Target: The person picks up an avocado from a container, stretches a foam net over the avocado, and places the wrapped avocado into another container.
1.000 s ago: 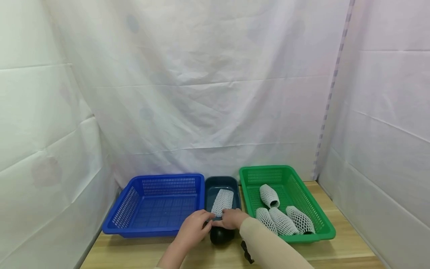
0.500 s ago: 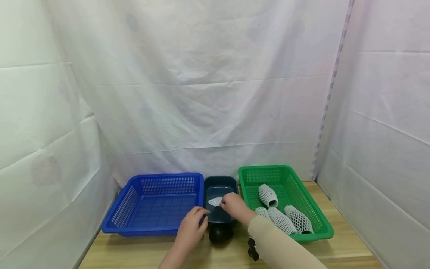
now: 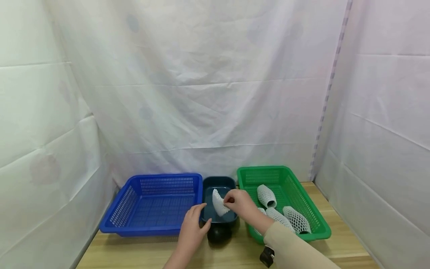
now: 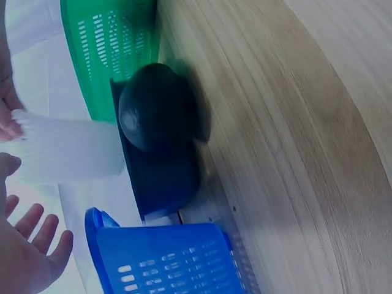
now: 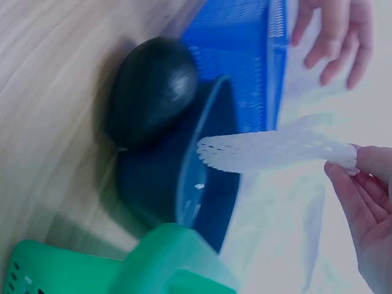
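A white foam net sleeve [image 3: 218, 203] is up over the dark blue bin [image 3: 219, 180], one end pinched between the thumb and fingers of my right hand [image 3: 242, 205]. In the right wrist view the sleeve [image 5: 263, 150] looks flattened and stretches out from the fingertips. My left hand [image 3: 193, 226] hovers beside the bin's near left corner, fingers spread and holding nothing. A dark, glossy, egg-shaped thing [image 3: 220, 235] lies on the table right in front of the bin; the left wrist view shows its smooth side [image 4: 153, 107].
Left of the bin stands a blue basket [image 3: 151, 229] with nothing in it. To the right, a green basket [image 3: 322, 233] holds several white net-sleeved pieces [image 3: 267, 195], some with dark ends showing. White cloth [image 3: 208, 112] hangs behind the wooden table [image 3: 231, 257].
Both hands were together at the near end of the sleeve, which lay in the bin. My right hand has lifted it and turned it more upright; my left hand has drawn back, fingers spreading.
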Demonstrator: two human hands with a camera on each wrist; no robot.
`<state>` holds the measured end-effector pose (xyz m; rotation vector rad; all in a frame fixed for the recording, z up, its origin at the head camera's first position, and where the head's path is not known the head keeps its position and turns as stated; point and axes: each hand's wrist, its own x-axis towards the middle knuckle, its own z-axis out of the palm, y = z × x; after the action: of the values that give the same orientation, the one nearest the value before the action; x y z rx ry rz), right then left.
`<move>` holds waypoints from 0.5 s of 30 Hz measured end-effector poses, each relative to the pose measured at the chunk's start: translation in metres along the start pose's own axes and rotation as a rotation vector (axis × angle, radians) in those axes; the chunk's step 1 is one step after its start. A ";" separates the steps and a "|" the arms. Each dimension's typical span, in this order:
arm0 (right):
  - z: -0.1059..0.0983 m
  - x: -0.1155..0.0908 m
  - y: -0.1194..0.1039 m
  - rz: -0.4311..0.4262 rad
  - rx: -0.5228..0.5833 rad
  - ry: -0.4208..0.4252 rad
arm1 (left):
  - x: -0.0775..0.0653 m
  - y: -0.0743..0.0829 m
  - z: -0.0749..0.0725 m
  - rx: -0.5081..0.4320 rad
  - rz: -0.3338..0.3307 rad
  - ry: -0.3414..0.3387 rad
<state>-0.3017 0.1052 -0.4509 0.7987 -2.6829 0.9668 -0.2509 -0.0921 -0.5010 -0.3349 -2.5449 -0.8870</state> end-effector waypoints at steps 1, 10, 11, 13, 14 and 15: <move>-0.003 -0.002 -0.002 -0.001 0.030 0.005 | 0.000 0.001 0.001 -0.008 -0.004 -0.004; -0.023 -0.021 -0.020 -0.110 0.253 0.019 | -0.002 0.007 0.001 -0.050 0.009 -0.041; -0.027 -0.024 -0.025 -0.126 0.275 0.013 | -0.002 0.008 0.002 -0.056 0.012 -0.051; -0.032 -0.028 -0.031 -0.152 0.331 0.002 | -0.002 0.009 0.002 -0.065 0.013 -0.068; -0.034 -0.030 -0.033 -0.158 0.358 -0.002 | -0.002 0.010 0.003 -0.069 0.011 -0.076; -0.035 -0.032 -0.034 -0.160 0.379 -0.004 | -0.002 0.010 0.004 -0.071 0.008 -0.079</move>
<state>-0.2570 0.1188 -0.4162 1.0655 -2.4224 1.4527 -0.2470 -0.0817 -0.4991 -0.4093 -2.5862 -0.9817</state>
